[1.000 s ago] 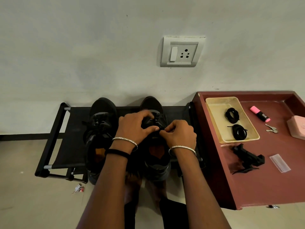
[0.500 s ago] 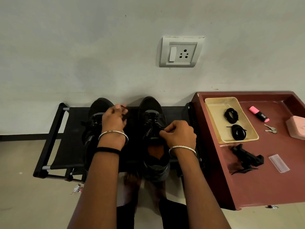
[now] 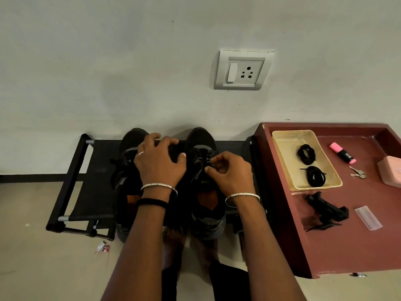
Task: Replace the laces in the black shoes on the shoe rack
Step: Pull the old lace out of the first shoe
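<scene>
On rack (image 3: 72, 170), left hand (image 3: 160, 164) now spread, right hand (image 3: 230, 174) pinching lace (image 3: 205, 157)

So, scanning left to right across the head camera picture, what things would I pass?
First the left black shoe → right black shoe → yellow tray → keys → pink box.

your left hand (image 3: 160, 165) has come off the laces (image 3: 206, 156) of the right shoe (image 3: 200, 137); it now lies spread beside it.
</scene>
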